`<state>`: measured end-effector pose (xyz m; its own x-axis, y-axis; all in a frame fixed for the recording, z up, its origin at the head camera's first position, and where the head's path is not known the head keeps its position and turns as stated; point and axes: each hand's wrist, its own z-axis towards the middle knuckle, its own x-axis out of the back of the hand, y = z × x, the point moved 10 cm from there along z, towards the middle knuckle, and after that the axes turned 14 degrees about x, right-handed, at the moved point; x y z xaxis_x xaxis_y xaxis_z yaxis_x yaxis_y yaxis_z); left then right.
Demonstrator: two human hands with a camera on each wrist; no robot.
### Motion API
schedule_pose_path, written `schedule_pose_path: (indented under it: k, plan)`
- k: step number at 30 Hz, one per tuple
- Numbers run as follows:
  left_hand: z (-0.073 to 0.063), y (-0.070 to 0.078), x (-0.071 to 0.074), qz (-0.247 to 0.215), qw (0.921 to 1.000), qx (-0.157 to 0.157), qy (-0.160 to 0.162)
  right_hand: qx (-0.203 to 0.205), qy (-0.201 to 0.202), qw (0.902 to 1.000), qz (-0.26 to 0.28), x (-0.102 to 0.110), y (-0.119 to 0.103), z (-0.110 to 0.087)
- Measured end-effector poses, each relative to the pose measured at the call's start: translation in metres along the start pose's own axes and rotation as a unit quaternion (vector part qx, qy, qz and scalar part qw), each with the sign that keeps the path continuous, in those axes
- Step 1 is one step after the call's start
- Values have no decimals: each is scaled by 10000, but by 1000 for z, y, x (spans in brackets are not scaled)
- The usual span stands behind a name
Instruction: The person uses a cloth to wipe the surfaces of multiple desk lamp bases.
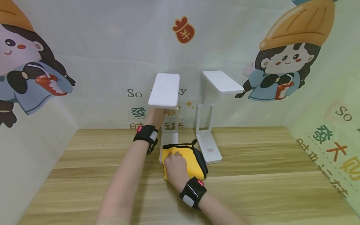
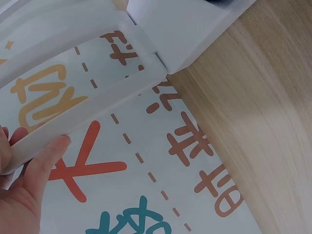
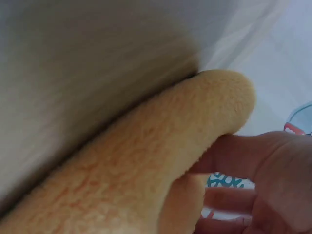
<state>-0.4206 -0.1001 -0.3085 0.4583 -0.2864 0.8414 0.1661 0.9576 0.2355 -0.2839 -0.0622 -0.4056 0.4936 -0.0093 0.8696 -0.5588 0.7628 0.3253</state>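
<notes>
Two white folding desk lamps stand side by side in the head view. My left hand [image 1: 156,117] reaches behind the panel of the left lamp [image 1: 164,89]. In the left wrist view, its thumb and fingers pinch the lamp's upright frame [image 2: 92,114]. My right hand [image 1: 176,168] holds a bunched yellow cloth [image 1: 194,162] with a black edge and dark underside, over the left lamp's base [image 1: 170,137]. The right wrist view shows the fluffy cloth [image 3: 122,165] close up, tucked between thumb and fingers. Most of that base is hidden beneath it.
To the right, the second lamp [image 1: 209,150] has its base close to the cloth, its panel [image 1: 222,82] tilted outward. Wood-grain tabletop [image 1: 253,156] lies under everything. A printed backdrop [image 1: 112,62] with cartoon figures and lettering rises behind and along the sides.
</notes>
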Motion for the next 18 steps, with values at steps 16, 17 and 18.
schedule_pose_path:
  k: [16,17,18]
  plan:
    - [2,-9,1,-393,9988,219,-185,511,-1058,9858,1198,-28,13,48]
    - [2,-10,0,-482,9983,265,-205,564,-1086,9866,1078,-25,9,44]
    - [2,-12,-1,-780,9960,336,-273,610,-1127,9873,941,-21,4,40]
